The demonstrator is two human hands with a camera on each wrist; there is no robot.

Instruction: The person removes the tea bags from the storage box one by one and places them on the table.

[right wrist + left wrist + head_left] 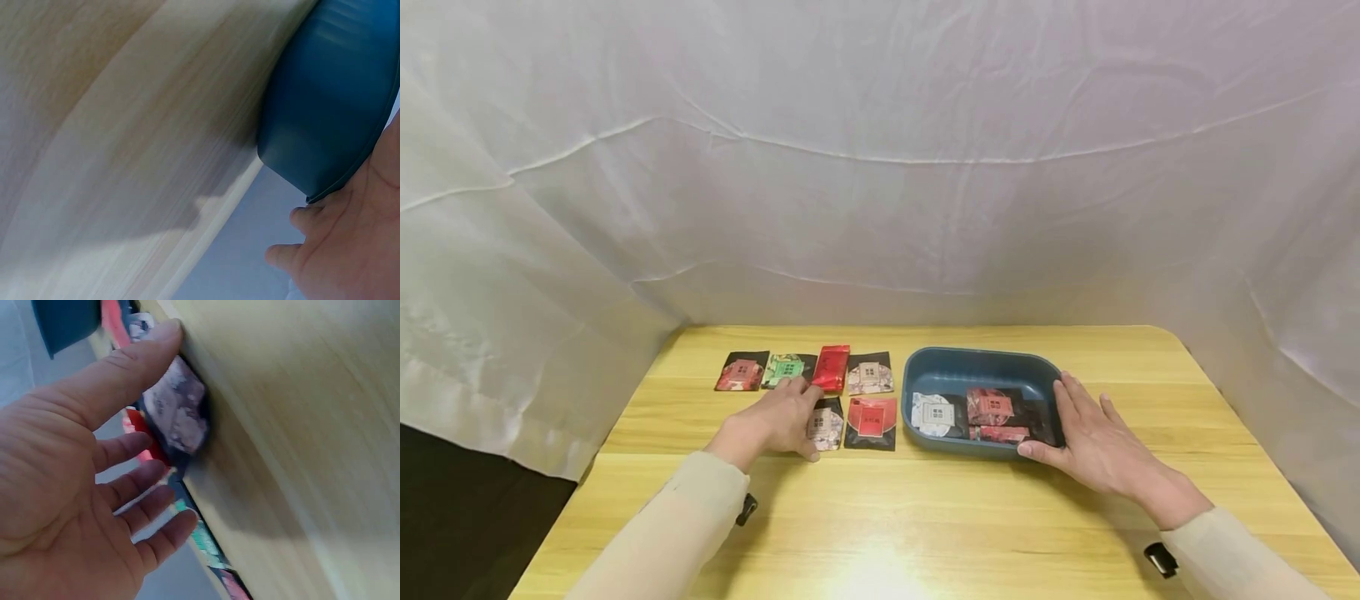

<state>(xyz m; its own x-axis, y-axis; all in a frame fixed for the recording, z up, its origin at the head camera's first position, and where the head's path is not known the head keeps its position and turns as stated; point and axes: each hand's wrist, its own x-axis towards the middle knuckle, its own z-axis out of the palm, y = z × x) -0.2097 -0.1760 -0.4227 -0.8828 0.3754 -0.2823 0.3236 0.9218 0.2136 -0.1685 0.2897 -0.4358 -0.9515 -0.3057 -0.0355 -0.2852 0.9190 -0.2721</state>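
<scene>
Where white cloth (880, 208) backs the wooden table (970, 517), left fingers (175, 536) spread over packets (870, 425), right ones (1081, 400) against a tub (970, 372).

You've got one table (880, 517), one blue tub (977, 371), one left hand (778, 417), one right hand (1097, 454), two sleeves (670, 525), two black wrist devices (1162, 561). Packets: at least nine. Six sit loose on your table. Back row, four: one red-and-black packet (741, 372), one green-and-black packet (788, 369), one all-red packet (831, 368), one pale-and-black packet (871, 374). Front row, two: one pale patterned packet (826, 427), one red-fronted packet (871, 423). Your tub, at least three: one white-fronted packet (937, 414), one red-labelled packet (990, 407), one narrow red packet (1003, 433), partly hidden. Dark patch at the tub's right end: you can't tell whether it's a fourth.
</scene>
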